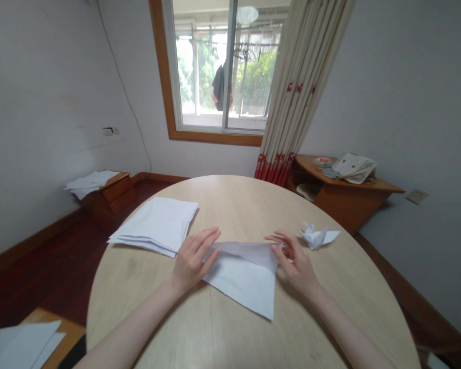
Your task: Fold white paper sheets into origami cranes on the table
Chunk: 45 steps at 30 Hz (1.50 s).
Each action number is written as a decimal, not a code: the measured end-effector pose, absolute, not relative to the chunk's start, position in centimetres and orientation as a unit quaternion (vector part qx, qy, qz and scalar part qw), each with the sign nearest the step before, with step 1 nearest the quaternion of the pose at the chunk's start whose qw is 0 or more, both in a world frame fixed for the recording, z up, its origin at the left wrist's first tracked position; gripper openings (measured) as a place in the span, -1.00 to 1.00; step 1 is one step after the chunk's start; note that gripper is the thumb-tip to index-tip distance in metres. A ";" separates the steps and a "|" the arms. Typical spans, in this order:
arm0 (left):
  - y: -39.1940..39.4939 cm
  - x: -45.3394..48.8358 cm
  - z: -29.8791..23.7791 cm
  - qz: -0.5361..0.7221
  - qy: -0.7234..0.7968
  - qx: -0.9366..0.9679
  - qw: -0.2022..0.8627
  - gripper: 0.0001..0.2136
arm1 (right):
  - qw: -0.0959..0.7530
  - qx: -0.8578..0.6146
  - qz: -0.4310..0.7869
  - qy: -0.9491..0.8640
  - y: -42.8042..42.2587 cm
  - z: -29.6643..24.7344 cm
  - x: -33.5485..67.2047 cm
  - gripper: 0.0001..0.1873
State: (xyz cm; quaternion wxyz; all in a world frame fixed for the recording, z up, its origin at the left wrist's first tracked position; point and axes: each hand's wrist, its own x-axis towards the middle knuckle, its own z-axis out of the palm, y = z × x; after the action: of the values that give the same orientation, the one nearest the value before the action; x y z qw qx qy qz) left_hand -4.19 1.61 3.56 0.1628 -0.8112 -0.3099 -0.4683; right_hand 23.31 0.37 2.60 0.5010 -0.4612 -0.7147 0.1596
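A white sheet of paper [246, 279], folded into a triangle, lies on the round wooden table [230, 205] in front of me. My left hand [194, 259] rests on the sheet's left corner with fingers stretched out flat. Fingers apart and slightly curled, my right hand [294, 256] touches the sheet's right corner along the folded upper edge. A stack of white paper [155, 225] lies just left of my left hand. A folded white paper crane [317, 236] sits just right of my right hand.
A low wooden cabinet [107, 192] with papers on top stands by the left wall. At the right, a wooden corner desk [346, 192] carries a bag. More paper [19, 346] lies at the bottom left. The window and a curtain [299, 87] are behind the table.
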 end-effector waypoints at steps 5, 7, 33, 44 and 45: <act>1.5 -3.8 3.2 -0.480 -0.321 -0.795 0.183 -0.65 | 0.471 -0.484 0.080 -0.733 0.5 2.3 23.3 -0.65; 1.4 -3.7 3.0 -0.485 -0.318 -0.795 0.180 -0.74 | 0.459 -0.479 0.040 -0.747 0.6 2.2 23.3 -0.64; 2.0 -2.6 0.5 -0.347 -0.372 -0.859 -0.064 -0.73 | 0.287 -0.426 -0.183 -0.838 0.6 1.0 21.5 -0.47; 1.9 -2.5 0.0 -0.268 -0.396 -0.874 -0.084 -0.68 | 0.236 -0.435 -0.156 -0.855 0.8 0.5 21.3 -0.51; 1.9 -2.5 0.0 -0.260 -0.396 -0.877 -0.084 -0.69 | 0.228 -0.430 -0.150 -0.861 0.8 0.4 21.4 -0.52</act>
State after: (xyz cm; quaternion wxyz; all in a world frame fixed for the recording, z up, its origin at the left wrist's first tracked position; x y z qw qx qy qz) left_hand -2.48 1.89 0.04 -0.0839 -0.8767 -0.3959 -0.2600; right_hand 21.36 0.84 0.43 0.2279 -0.4299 -0.8607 -0.1500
